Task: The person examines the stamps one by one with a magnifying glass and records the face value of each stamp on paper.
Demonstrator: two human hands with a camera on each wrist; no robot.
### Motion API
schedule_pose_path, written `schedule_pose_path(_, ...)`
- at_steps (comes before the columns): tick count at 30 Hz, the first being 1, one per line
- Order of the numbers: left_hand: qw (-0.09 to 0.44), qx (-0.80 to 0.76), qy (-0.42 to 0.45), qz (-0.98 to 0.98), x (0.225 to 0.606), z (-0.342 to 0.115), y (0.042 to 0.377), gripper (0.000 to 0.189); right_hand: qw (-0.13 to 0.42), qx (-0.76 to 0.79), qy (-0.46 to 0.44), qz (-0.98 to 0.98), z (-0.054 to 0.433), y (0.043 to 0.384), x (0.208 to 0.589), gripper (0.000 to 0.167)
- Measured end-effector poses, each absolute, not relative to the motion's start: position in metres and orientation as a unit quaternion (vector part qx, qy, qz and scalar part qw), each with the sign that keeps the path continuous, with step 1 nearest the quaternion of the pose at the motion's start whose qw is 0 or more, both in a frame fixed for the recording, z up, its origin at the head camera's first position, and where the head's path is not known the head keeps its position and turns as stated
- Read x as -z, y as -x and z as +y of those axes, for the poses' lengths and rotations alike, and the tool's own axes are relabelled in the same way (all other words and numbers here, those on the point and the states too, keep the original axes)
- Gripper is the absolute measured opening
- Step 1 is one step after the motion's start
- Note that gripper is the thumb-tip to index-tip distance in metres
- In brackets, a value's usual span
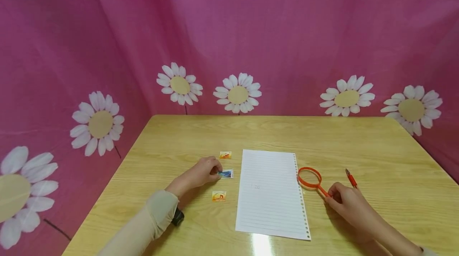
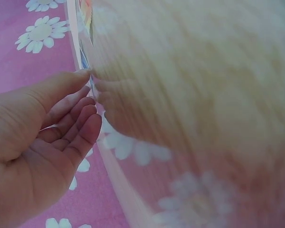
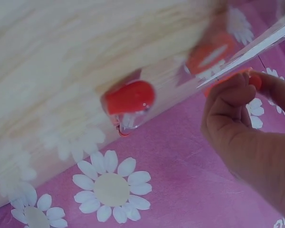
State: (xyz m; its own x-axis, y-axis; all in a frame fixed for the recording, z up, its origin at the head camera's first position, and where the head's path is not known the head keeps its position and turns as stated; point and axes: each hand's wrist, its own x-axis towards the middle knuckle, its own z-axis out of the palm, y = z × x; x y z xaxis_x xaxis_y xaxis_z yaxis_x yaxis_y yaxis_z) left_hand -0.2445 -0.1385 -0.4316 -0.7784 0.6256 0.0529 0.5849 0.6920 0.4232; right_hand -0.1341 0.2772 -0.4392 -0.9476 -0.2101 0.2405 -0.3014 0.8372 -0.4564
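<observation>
My left hand (image 1: 202, 171) pinches the left edge of a small blue picture stamp (image 1: 227, 174) at the table. In the left wrist view, thumb and fingertips of the left hand (image 2: 42, 142) meet at the stamp's thin edge (image 2: 84, 58). To the right, my right hand (image 1: 353, 205) grips the handle of a red magnifying glass (image 1: 323, 191). Its round lens overlaps the holed edge of a lined sheet of paper (image 1: 272, 208), which bears faint handwriting. Curled fingers of the right hand (image 3: 247, 123) partly hide the handle in the right wrist view.
Two yellow-orange stamps lie left of the sheet, one farther (image 1: 225, 155) and one nearer (image 1: 219, 196). A red pen (image 1: 351, 178) lies just beyond the right hand. The wooden table (image 1: 287, 132) meets a pink flowered curtain (image 1: 287, 41) at its back.
</observation>
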Motion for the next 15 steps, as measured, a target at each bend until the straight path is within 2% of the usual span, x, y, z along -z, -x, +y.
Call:
schedule_pose_path(7, 0.045, -0.228, -0.31, 0.922, 0.4303, -0.1381, 0.2423, 0.013, 0.136, -0.268, -0.142, -0.943, 0.2744, 0.1366, 0.435, 0.013)
schedule_pose_path(15, 0.05, -0.221, -0.324, 0.919, 0.4335, -0.1361, 0.241, 0.014, 0.194, -0.246, -0.176, -0.933, 0.2691, 0.1368, 0.4345, 0.018)
